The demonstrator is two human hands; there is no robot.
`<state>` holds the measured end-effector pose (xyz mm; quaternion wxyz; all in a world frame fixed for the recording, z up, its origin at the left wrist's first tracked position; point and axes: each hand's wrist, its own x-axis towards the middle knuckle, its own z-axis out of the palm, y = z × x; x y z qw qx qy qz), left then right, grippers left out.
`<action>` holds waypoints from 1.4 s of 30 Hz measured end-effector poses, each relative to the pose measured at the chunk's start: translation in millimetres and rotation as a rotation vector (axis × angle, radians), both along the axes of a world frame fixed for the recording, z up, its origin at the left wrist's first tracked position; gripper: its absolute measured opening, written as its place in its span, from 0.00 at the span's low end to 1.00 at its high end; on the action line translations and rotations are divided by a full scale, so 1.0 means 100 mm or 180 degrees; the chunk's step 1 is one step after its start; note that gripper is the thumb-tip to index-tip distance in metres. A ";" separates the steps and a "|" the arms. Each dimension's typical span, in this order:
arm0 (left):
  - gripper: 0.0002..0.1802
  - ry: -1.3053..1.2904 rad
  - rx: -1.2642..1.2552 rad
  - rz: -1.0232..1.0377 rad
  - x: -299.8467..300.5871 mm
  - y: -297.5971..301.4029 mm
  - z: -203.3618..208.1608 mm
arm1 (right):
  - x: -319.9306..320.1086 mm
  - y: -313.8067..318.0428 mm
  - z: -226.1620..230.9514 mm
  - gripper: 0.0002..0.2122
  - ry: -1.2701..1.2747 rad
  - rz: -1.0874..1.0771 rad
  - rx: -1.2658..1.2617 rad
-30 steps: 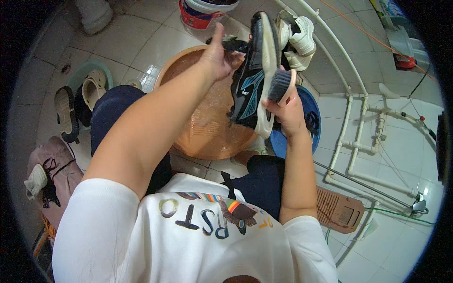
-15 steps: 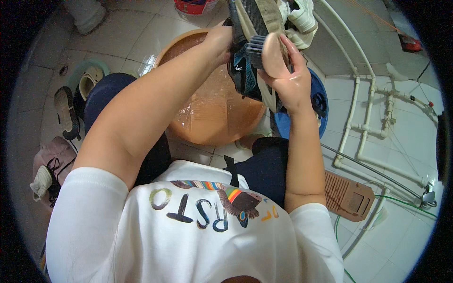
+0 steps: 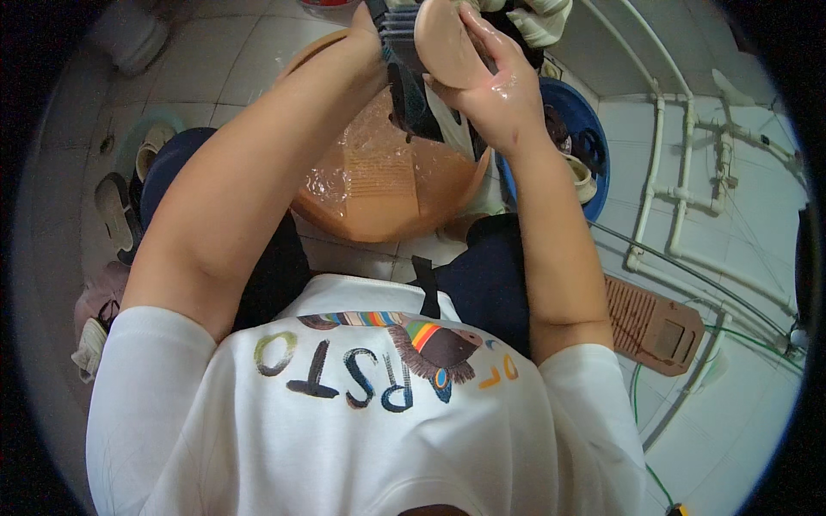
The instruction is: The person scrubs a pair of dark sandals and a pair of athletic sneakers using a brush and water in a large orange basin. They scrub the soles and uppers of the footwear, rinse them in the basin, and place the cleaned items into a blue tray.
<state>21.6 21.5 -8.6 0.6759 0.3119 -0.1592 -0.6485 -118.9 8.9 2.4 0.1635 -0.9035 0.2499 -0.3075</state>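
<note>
A dark sneaker with teal parts is held over an orange-brown basin of water. My left hand grips its side near the top edge of the view; most of those fingers are hidden. In my right hand is a scrubbing brush with a pinkish-beige back, the fingers closed around it. Its grey bristles face left over the sneaker; whether they press on it I cannot tell. Water stands in the basin, with a ribbed washboard lying in it.
A blue tub holding shoes stands on the right. Light shoes sit behind my right hand. White pipes run along the tiled wall, above a brown washboard. More shoes lie on the left.
Both hands, the sneaker and the brush have shifted up and left in the view. The surroundings have shifted slightly too, with more of the blue tub showing.
</note>
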 end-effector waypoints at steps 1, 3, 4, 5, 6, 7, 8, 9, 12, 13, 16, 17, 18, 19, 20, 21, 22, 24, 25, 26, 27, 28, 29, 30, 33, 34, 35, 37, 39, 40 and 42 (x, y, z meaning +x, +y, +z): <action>0.36 -0.0023 0.0092 0.0008 0.00 0.00 -0.03 | 0.00 0.00 0.03 0.32 -0.0074 -0.0039 -0.0023; 0.37 -0.0161 0.0356 0.0086 0.03 0.03 -0.05 | -0.02 -0.04 0.08 0.35 -0.0512 0.0063 0.1513; 0.37 -0.0223 0.0533 0.0144 0.04 0.04 -0.07 | -0.04 -0.07 0.09 0.35 -0.0834 0.0179 0.1926; 0.38 -0.0280 0.0740 0.0220 0.06 0.03 -0.12 | -0.07 -0.10 0.11 0.36 -0.1162 0.0301 0.2334; 0.39 -0.0343 0.0950 0.0335 0.07 0.05 -0.18 | -0.07 -0.15 0.13 0.36 -0.1061 0.0133 0.1956; 0.39 -0.0404 0.1129 0.0442 0.05 0.08 -0.27 | -0.09 -0.16 0.21 0.35 -0.1001 -0.0144 0.1805; 0.40 -0.0489 0.1234 0.0555 0.02 0.13 -0.38 | -0.10 -0.21 0.23 0.34 -0.1098 -0.0174 0.1859; 0.40 -0.0446 0.0953 0.0481 -0.09 0.17 -0.46 | -0.13 -0.26 0.24 0.33 -0.1180 -0.0244 0.1893; 0.35 -0.0712 0.0325 0.0648 -0.40 0.29 -0.56 | -0.16 -0.32 0.15 0.27 -0.2093 -0.0068 0.2443; 0.29 -0.0561 -0.0254 0.1153 -0.44 0.21 -0.77 | -0.13 -0.31 0.15 0.26 -0.2221 -0.0142 0.2552; 0.24 -0.1752 -0.0388 0.1330 -0.43 0.27 -0.43 | -0.17 -0.28 0.19 0.18 -0.2585 -0.0452 0.3291; 0.23 -0.1971 -0.0432 0.1342 -0.38 0.25 -0.34 | -0.15 -0.29 0.16 0.17 -0.2764 -0.0539 0.3458; 0.21 -0.2188 -0.0477 0.1353 -0.34 0.23 -0.30 | -0.14 -0.29 0.13 0.16 -0.2795 -0.0751 0.3491; 0.17 -0.0773 -0.0665 0.1052 -0.29 0.13 -0.39 | -0.13 -0.29 0.12 0.16 -0.2742 -0.0818 0.3652; 0.17 -0.0887 -0.0497 0.1060 -0.28 0.14 -0.34 | -0.08 -0.26 0.13 0.16 -0.2737 -0.0782 0.3572; 0.16 -0.0998 -0.0330 0.1067 -0.28 0.16 -0.29 | -0.05 -0.23 0.14 0.16 -0.2731 -0.0749 0.3491; 0.16 -0.0792 -0.0268 0.1018 -0.28 0.15 -0.28 | -0.04 -0.24 0.09 0.16 -0.2809 -0.0513 0.3406; 0.15 -0.0370 -0.0113 0.0922 -0.31 0.14 -0.33 | 0.01 -0.17 0.09 0.16 -0.2668 -0.0532 0.3073; 0.15 -0.0295 0.0107 0.0846 -0.30 0.13 -0.35 | 0.02 -0.16 0.08 0.16 -0.2529 -0.0628 0.2947; 0.15 -0.0209 0.0337 0.0764 -0.31 0.12 -0.38 | 0.02 -0.14 0.07 0.17 -0.2288 -0.0620 0.2788; 0.15 -0.0124 0.0567 0.0679 -0.32 0.12 -0.40 | 0.05 -0.12 0.06 0.19 -0.2304 -0.0461 0.2661; 0.15 -0.0103 0.0601 0.0544 -0.34 0.12 -0.41 | 0.07 -0.07 0.08 0.21 -0.2091 -0.0582 0.2306; 0.16 -0.0065 0.0665 0.0581 -0.38 0.17 -0.35 | 0.07 -0.01 0.09 0.23 -0.1869 -0.0710 0.1959; 0.16 -0.0193 0.0778 0.0421 -0.38 0.20 -0.31 | 0.10 0.00 0.06 0.25 -0.1932 -0.0521 0.2082; 0.17 -0.0340 0.0955 0.0076 -0.33 0.20 -0.40 | 0.06 0.07 0.11 0.31 -0.1181 -0.0822 0.1659; 0.17 -0.0454 0.0976 0.0026 -0.32 0.21 -0.43 | 0.04 0.10 0.16 0.34 -0.1035 -0.0724 0.1684; 0.17 -0.0559 0.0979 -0.0038 -0.34 0.20 -0.43 | 0.03 0.10 0.11 0.35 -0.0911 -0.0813 0.1654; 0.17 -0.0573 0.1076 -0.0123 -0.38 0.20 -0.41 | 0.01 0.10 0.05 0.36 -0.0859 -0.0782 0.1585; 0.17 -0.0728 0.1029 -0.0159 -0.35 0.22 -0.45 | 0.01 0.14 0.07 0.37 -0.0561 -0.0867 0.1329; 0.17 -0.0746 0.0996 -0.0164 -0.34 0.23 -0.48 | 0.00 0.16 0.08 0.37 -0.0412 -0.0902 0.1202; 0.17 -0.0772 0.0903 -0.0179 -0.32 0.20 -0.54 | 0.00 0.10 -0.01 0.36 -0.0801 -0.0666 0.1174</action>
